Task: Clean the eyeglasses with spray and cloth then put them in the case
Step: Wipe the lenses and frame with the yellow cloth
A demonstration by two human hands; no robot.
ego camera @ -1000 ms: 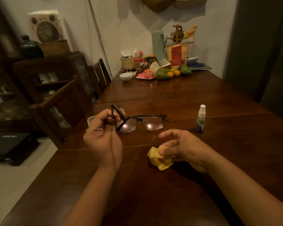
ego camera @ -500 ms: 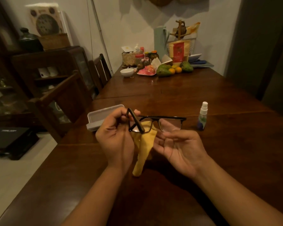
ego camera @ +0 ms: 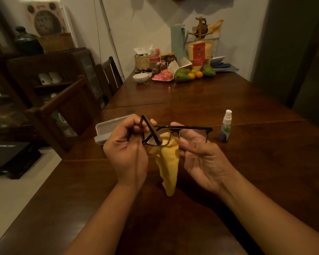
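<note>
"Wiping a lens, by the look of it?" asks the picture editor.

"So it seems," the caption writer replies. "A person at a dark wooden worktop (ego camera: 247, 172) grips the eyeglasses (ego camera: 182, 128) near one hinge in the left hand (ego camera: 126, 153), holding them clear of the wood. The right hand (ego camera: 201, 159), palm up, pinches a yellow cloth (ego camera: 168, 162) against one lens, thumb in front, fingers behind the glass. The rest of the cloth hangs down between the two hands, which are close together."

"And the spray?"

"The spray bottle (ego camera: 226, 126) stands upright on the worktop to the right, apart from both hands. Whether the lenses are wet cannot be told in this light, but with the bottle standing aside, the spraying is probably done."

"What is left?"

"The other lens, likely, judging by where the cloth sits. The grey case (ego camera: 109, 129) lies near the left edge, just behind the left hand. It appears open, and nothing shows in the part in view. Folding the arms and laying the eyeglasses inside is not yet done."
</note>
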